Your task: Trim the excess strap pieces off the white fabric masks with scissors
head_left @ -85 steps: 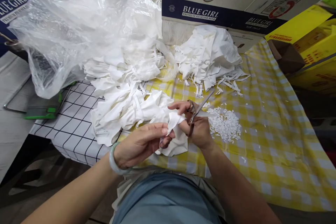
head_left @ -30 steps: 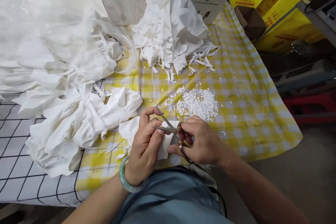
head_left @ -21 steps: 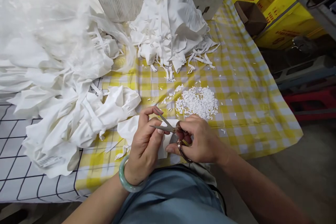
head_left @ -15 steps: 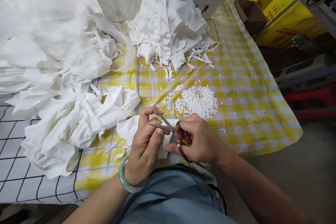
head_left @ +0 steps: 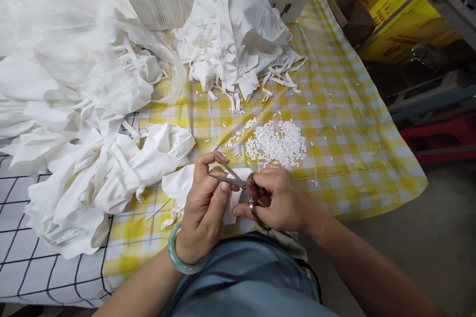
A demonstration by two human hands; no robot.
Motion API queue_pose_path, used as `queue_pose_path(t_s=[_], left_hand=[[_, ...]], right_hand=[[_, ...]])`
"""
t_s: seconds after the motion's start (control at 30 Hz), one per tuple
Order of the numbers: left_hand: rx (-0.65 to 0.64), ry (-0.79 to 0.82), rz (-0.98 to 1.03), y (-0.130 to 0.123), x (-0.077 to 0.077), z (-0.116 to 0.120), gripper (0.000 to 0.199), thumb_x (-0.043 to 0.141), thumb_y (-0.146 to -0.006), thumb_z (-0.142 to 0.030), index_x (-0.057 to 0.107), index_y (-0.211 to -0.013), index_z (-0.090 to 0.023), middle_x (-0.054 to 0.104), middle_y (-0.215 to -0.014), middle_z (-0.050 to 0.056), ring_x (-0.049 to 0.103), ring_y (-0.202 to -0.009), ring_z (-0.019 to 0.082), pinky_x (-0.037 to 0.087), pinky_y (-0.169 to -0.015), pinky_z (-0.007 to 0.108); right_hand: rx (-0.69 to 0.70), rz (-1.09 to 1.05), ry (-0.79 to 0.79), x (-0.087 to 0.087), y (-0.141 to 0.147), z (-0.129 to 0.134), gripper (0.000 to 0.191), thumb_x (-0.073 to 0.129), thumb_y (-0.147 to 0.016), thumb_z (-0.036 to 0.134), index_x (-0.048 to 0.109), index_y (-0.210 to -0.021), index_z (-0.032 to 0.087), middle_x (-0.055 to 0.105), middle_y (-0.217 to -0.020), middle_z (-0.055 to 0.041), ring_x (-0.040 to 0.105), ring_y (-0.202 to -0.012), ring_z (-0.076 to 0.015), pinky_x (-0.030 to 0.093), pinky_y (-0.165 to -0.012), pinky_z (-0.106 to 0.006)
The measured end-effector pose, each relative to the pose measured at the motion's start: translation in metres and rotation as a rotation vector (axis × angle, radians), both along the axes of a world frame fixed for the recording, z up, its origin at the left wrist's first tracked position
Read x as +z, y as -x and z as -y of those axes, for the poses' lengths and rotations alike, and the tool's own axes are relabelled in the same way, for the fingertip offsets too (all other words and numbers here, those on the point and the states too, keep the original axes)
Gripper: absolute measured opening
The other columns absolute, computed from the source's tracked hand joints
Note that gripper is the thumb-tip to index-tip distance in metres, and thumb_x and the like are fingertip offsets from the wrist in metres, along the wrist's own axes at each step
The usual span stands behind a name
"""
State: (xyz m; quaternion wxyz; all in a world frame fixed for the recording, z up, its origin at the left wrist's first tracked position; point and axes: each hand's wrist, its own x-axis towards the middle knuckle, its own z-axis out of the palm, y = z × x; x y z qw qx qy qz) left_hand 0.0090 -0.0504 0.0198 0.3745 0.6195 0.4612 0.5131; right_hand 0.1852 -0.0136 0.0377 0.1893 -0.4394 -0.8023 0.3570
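from my remote seat: my right hand (head_left: 284, 200) has its fingers closed through the loops of small scissors (head_left: 238, 185), whose blades stand parted, tips pointing to 10 o'clock. my left hand (head_left: 206, 203), a green bangle (head_left: 178, 257) on its wrist, pinches a white cloth piece (head_left: 178, 185) shut between thumb and fingers, right at the blades; the cloth lies at the near table edge, just above my lap.

writing: most box lettering is cropped out of view; a yellow carton (head_left: 394, 20) at 2 o'clock carries red print too small for me to read, and a printed label on the cloth at 8 o'clock is also illegible.

surface: a yellow-and-white checked tablecloth (head_left: 353, 124), meeting a white black-grid cloth (head_left: 44, 277) at 8 o'clock. a mound of small white clippings (head_left: 277, 141) lies at 1 o'clock from my hands. a heap of white garments (head_left: 92, 158) sits at 9 o'clock, a second white heap (head_left: 238, 34) at 12 o'clock. grey floor (head_left: 409, 247) at 4 o'clock.
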Motion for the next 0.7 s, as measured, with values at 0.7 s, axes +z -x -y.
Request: queue_pose_path(t_s=[0.7], left_hand=[[-0.237, 0.142, -0.129, -0.031, -0.006, -0.016, 0.025, 0.041, -0.098, -0.012, 0.058, -0.081, -0.018, 0.051, -0.106, 0.009, 0.046, -0.116, 0.019, 0.042, -0.098, 0.027]], right_hand=[[-0.248, 0.12, 0.212, -0.026, -0.047, 0.025, 0.051, 0.069, -0.082, 0.051, 0.045, -0.052, 0.017, 0.043, -0.048, 0.0052, 0.036, -0.048, -0.0071, 0.025, -0.05, -0.022]])
